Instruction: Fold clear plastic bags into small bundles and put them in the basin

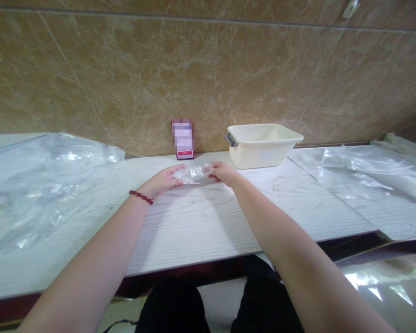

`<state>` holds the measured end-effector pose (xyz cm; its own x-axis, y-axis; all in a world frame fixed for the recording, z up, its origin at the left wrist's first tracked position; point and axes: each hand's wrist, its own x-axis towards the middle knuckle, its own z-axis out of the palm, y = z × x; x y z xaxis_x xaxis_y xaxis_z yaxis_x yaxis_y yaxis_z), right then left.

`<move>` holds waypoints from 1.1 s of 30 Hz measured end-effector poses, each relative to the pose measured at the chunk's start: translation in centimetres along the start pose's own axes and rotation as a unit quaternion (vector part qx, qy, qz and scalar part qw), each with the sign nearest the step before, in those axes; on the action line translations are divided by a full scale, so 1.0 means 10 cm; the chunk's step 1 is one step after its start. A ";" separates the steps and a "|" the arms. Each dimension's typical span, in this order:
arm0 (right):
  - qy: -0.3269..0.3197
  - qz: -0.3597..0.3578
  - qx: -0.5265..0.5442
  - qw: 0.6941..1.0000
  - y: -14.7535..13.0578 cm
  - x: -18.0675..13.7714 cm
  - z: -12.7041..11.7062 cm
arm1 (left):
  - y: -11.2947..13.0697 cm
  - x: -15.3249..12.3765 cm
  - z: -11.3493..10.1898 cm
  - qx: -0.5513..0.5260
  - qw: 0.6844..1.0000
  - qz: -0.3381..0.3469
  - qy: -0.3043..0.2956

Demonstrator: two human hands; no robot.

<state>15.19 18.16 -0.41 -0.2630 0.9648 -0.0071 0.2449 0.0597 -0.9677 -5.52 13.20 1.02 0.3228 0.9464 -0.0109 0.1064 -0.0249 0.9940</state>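
A small bundle of crumpled clear plastic bag (193, 174) is held between my two hands, just above or on the white wood-grain table. My left hand (163, 181), with a dark red bead bracelet (141, 197) at the wrist, grips its left end between thumb and fingers. At the opposite end, my right hand (223, 173) pinches the plastic. Whether anything lies inside the folded plastic I cannot tell. Behind the hands, a phone (183, 139) leans upright against the wall, its screen blurred.
A cream plastic bin (260, 155) with a grey handle stands right of my hands by the marbled wall (194, 69). Clear plastic bags (55, 185) spread over the table's left side. More plastic bags (360, 169) lie at the right. The table's front edge (194, 267) is above my knees.
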 end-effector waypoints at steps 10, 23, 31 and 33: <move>-0.056 0.091 -0.186 0.977 -0.03 -0.06 -0.06 | -0.09 0.06 -0.03 0.083 0.994 -0.067 0.029; 0.179 -0.056 -0.450 0.873 -0.17 -0.12 -0.12 | -0.15 0.08 -0.08 0.229 0.970 -0.071 0.031; 0.012 -0.206 -0.441 0.874 -0.22 -0.24 0.35 | -0.18 0.10 -0.01 0.130 0.988 -0.073 0.046; -0.022 -0.205 -0.451 0.868 -0.18 -0.26 0.46 | -0.15 0.09 0.04 0.069 0.995 -0.075 0.014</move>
<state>11.10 14.40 0.20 -0.5307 0.8057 0.2631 0.7490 0.5911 -0.2993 -4.97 13.98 -0.54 0.2676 0.9514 -0.1524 0.2808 0.0743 0.9569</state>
